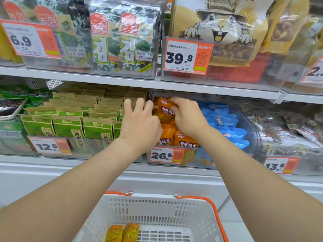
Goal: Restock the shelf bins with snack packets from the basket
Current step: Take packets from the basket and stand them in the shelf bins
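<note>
Step in hand: seating one orange packet [166, 110] in the clear bin [197, 160] on the lower shelf [174, 172].

Hands: my right hand [188, 117] has fingers and thumb curled round the packet's upper right part, clamped on it. My left hand [139, 123] holds nothing. Its fingers are straight and spread, and it lies against the left side of the orange stack [185, 140]. I cannot tell whether its thumb touches the held packet. The two hands are close together over the bin.

Location: the packet sits above the stack toward the back of the bin, printed face outward and slightly tilted, under the front edge of the shelf above. Blue packets [225, 119] lie just beside it to the right; I cannot see a divider between the two colours. Green boxes [68, 126] fill the neighbouring bin on the left.

Remaining: the basket [157, 206] stands below the shelf's front edge with two packets [122, 232] on its bottom, so I judge the restock unfinished.

Method notes:
- Use the left hand as a guard, pressing the stack back to open a slot.
- Lower the packet upright into that slot, label forward and in line with the row.
- Keep the wrist low, since headroom under the upper shelf looks tight.
- Let go only once the packet leans on its neighbours.
- Likely fault: it slides right onto the blue ones.
</note>
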### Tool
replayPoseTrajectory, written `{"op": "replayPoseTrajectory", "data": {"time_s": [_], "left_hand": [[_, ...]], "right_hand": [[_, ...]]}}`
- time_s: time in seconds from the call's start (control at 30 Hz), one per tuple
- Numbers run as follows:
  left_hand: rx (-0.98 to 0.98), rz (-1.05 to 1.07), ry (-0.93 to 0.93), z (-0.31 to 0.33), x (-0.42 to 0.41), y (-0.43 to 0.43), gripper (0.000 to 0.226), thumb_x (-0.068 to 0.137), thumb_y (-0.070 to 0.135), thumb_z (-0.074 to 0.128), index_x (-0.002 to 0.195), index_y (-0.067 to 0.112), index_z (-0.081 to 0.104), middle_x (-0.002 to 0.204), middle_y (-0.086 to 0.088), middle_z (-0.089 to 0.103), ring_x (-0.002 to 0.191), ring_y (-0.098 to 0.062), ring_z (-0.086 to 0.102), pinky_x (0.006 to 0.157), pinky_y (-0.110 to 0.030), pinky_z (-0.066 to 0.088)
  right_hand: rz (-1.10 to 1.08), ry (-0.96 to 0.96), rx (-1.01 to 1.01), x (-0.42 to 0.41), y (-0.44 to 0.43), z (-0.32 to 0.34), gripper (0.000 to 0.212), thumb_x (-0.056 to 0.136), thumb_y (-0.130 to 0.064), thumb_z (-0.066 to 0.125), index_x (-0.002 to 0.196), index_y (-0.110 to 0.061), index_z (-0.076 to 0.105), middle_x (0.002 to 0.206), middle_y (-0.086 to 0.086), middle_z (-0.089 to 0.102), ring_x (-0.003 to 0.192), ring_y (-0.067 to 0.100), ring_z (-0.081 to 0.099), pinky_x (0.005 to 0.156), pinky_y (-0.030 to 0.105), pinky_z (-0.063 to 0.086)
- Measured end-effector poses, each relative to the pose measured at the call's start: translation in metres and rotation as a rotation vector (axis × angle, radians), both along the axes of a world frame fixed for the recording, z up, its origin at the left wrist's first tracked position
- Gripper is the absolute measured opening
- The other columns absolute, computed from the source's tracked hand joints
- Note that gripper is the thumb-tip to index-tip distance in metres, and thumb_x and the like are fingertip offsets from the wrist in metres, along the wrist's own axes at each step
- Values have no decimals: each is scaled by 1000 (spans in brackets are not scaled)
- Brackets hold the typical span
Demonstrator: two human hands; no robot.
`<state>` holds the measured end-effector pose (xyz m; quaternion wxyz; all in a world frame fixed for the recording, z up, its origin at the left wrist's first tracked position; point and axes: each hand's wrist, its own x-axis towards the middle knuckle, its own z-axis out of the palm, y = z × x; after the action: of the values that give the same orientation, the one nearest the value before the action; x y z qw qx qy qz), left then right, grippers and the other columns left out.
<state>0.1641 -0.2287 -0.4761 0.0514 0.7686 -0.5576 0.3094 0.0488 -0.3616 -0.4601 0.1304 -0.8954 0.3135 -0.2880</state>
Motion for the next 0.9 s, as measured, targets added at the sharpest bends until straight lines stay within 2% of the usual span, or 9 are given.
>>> {"op": "replayPoseTrajectory", "data": {"time_s": [0.17,0.27,0.33,0.4,0.6,0.73,0.8,0.87,0.9], "left_hand": [[-37,36,64,1,2,-4,34,95,39,50,83,23,77,115,-5,51,110,-33,43,101,-57,32],[-20,70,132,3,6,-10,25,95,38,56,90,25,77,118,-3,51,113,-32,42,97,-55,33],[9,92,157,5,8,-15,15,93,37,66,97,28,78,122,-3,52,117,-33,41,98,-56,34],[35,107,179,6,10,-19,15,92,38,73,105,31,78,127,-5,52,121,-34,40,99,-58,34],[104,94,248,14,11,-27,27,98,54,64,117,38,76,140,-6,51,134,-37,38,108,-63,30],[125,101,263,18,11,-30,26,99,49,65,120,37,75,139,-6,51,135,-38,39,109,-63,29],[116,94,219,18,9,-31,22,100,42,65,119,35,75,137,-6,53,133,-37,42,107,-60,30],[89,83,162,17,5,-33,20,101,32,66,119,33,75,134,-5,55,130,-34,45,104,-56,32],[73,88,140,15,5,-33,21,100,27,67,119,31,75,133,-4,57,129,-33,46,103,-55,33]], "right_hand": [[21,301,-79,30,-7,4,47,101,-10,60,146,-23,57,133,11,66,121,34,61,99,46,54],[-10,384,-66,36,-15,10,43,99,-22,65,142,-27,62,139,7,60,131,32,53,110,50,46],[-40,476,-78,38,-21,14,41,99,-30,66,140,-30,62,142,4,57,135,31,49,114,51,41],[-56,578,-117,41,-24,15,40,101,-34,64,141,-32,61,141,2,55,137,31,45,114,54,31],[-72,701,-86,49,-27,10,33,101,-33,61,134,-29,62,126,4,58,123,32,50,108,54,30],[46,633,39,32,-26,17,35,107,-30,52,140,-24,61,132,2,59,122,26,53,99,41,37],[60,542,91,23,-29,15,29,106,-25,53,135,-27,61,121,-2,62,115,23,55,95,37,38],[-1,427,50,20,-28,14,22,105,-23,55,117,-38,65,104,-9,60,116,23,54,105,42,32],[-32,379,20,21,-25,14,25,105,-22,54,113,-42,67,106,-10,60,121,24,52,111,46,28]]}}
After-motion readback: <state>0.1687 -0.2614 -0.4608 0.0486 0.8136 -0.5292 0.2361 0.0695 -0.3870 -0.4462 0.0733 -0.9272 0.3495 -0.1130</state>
